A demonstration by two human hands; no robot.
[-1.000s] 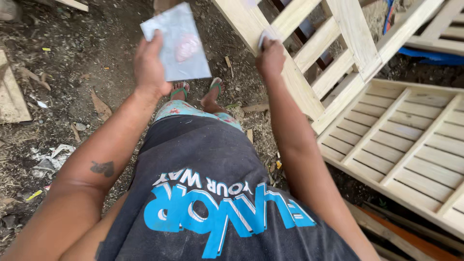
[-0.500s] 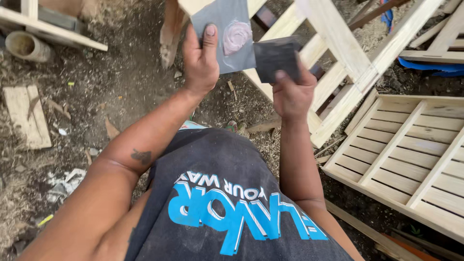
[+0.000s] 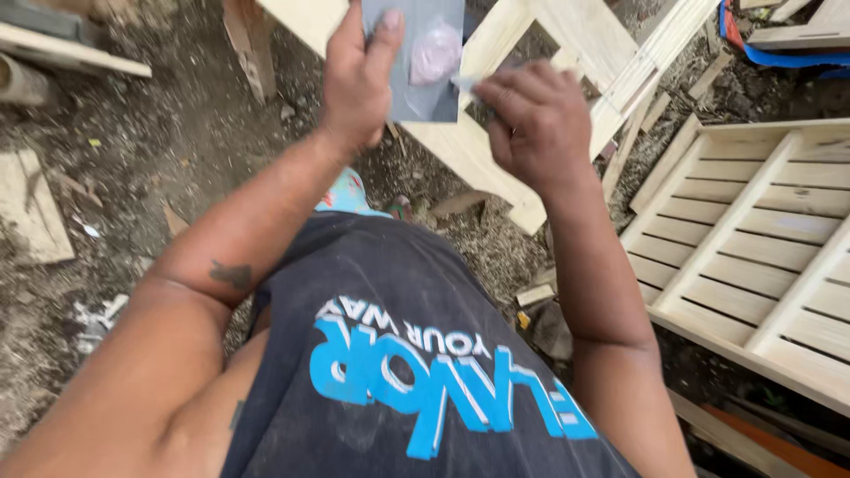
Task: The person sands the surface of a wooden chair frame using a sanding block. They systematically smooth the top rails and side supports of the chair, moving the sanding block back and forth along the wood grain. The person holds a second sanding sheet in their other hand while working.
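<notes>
My left hand (image 3: 356, 81) holds up a grey sheet of sandpaper (image 3: 418, 64) with a worn pinkish patch, thumb pressed on its face. My right hand (image 3: 534, 126) is closed beside the sheet's right edge, fingers curled on a smaller folded piece of sandpaper (image 3: 469, 87) that is mostly hidden by the hand. Both hands hover above a pale wooden frame (image 3: 567, 62) that leans across the ground in front of me.
A slatted wooden panel (image 3: 753, 257) lies at the right. Wood offcuts (image 3: 31, 204) and planks (image 3: 62, 49) sit on the dirt at the left. A blue strap (image 3: 779, 53) lies at the top right. An orange bar (image 3: 761, 443) shows at the bottom right.
My right hand came off the wooden frame to the sheet, and both hands have drawn together in front of me. The camera has come closer to them.
</notes>
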